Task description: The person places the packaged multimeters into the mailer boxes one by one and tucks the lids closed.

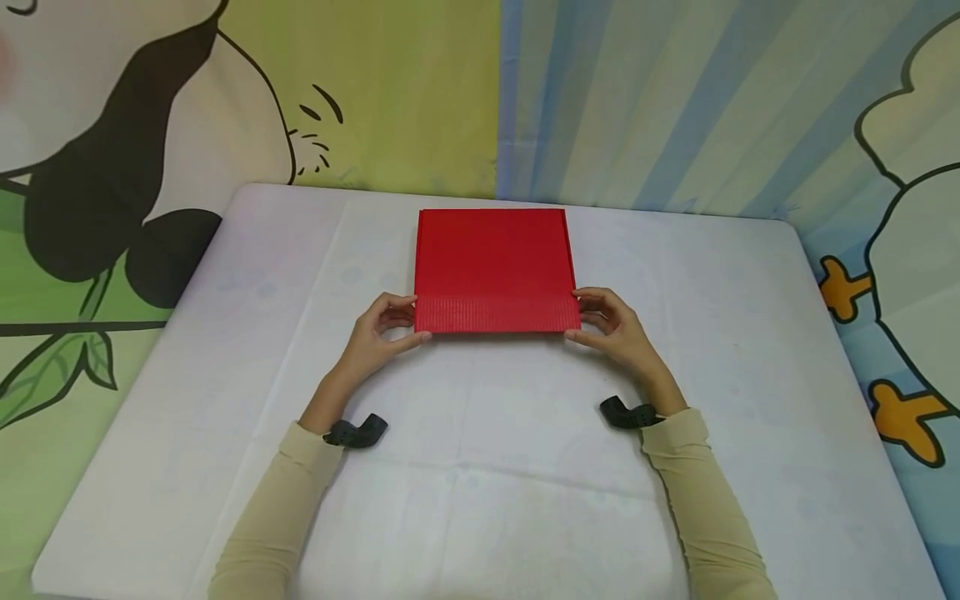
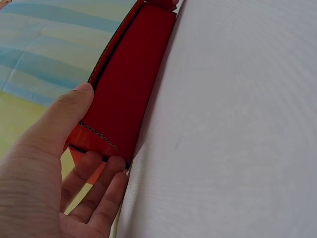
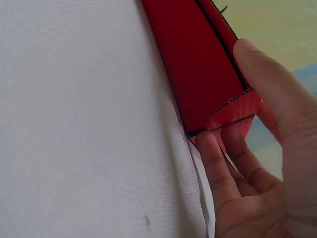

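Note:
A flat red cardboard box lies near the far edge of the white table, with a ribbed strip along the near part of its lid. My left hand grips its near left corner, the thumb at the front edge and the fingers along the side. At the near right corner my right hand holds the box the same way. In the left wrist view, a dark gap runs between the lid edge and the box's front wall. The right wrist view shows fingertips against a curved side flap.
A white cloth covers the table. Behind it hangs a printed backdrop with cartoon figures and stripes. A black device is worn on the left wrist, and another black device on the right.

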Demonstrator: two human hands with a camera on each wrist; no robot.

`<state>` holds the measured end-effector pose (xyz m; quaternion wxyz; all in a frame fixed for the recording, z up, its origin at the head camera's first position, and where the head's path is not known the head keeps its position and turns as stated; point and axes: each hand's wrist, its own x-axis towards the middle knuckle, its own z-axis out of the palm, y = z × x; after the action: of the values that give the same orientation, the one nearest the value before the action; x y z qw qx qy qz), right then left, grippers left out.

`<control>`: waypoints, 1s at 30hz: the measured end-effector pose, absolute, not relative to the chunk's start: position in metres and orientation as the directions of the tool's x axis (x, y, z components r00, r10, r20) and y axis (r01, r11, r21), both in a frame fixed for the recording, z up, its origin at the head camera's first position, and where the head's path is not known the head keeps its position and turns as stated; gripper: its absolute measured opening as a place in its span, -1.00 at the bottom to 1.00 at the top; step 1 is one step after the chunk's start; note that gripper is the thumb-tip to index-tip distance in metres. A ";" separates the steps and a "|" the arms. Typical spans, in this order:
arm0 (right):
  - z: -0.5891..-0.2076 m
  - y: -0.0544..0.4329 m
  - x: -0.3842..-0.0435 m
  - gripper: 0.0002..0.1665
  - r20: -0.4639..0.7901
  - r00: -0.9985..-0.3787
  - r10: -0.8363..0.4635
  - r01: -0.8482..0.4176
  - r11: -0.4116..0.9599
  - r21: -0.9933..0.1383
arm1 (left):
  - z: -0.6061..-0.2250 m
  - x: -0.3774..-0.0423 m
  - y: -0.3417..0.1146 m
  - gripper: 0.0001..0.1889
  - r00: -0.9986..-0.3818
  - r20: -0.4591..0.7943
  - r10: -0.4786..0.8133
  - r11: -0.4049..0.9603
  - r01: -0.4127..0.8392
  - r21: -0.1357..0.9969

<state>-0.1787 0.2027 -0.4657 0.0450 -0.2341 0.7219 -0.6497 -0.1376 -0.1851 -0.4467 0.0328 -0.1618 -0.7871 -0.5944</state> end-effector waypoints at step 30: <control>-0.441 0.186 -0.163 -0.51 0.334 -0.857 -0.393 -0.408 0.120 -0.905 | -0.443 -0.136 -0.183 -0.43 -0.942 0.255 0.220 0.265 0.309 0.913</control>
<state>-0.1634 0.1858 -0.4410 -0.0060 -0.2676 0.7481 -0.6071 -0.1360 -0.1835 -0.4430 0.0385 -0.1664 -0.7943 -0.5830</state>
